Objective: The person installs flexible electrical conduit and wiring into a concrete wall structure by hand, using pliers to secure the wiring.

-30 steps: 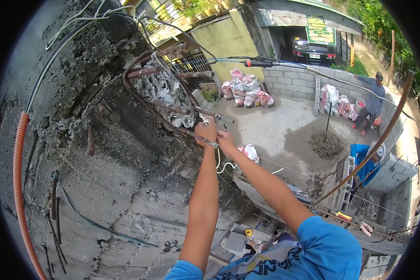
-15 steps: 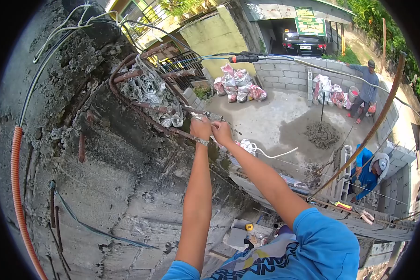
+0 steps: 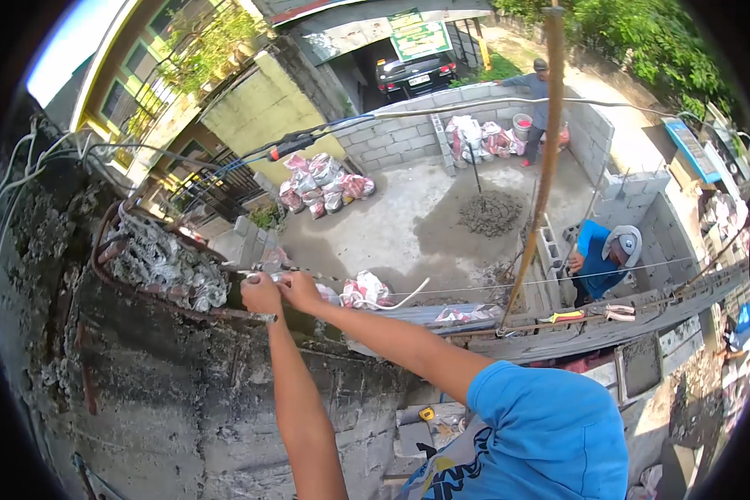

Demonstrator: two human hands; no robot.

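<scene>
My left hand (image 3: 261, 294) is closed, its fingers bent at the rusty rebar that juts from the old concrete wall (image 3: 200, 358). Beside it, almost touching, my right hand (image 3: 301, 292) is also closed in a pinch. Whatever lies between the fingers is too small and hidden to name. A rebar end (image 3: 262, 317) pokes out just below my left hand. To the left, a bent rusty bar (image 3: 98, 242) loops around a crumpled grey-white bundle (image 3: 162, 262). Behind my hands, a thin bar or line runs toward the right.
A cable (image 3: 375, 115) crosses overhead, and a tall rusty rod (image 3: 546, 158) stands at right. A person in blue (image 3: 596, 258) bends by the block wall; another person (image 3: 537, 104) stands farther back. Pliers (image 3: 619, 312) and a yellow-handled tool (image 3: 562, 317) lie on the ledge. Sacks (image 3: 321, 183) sit below.
My view has swung right, so the scene sits farther left. Both hands stay close together by the rebar. The person in blue has straightened slightly.
</scene>
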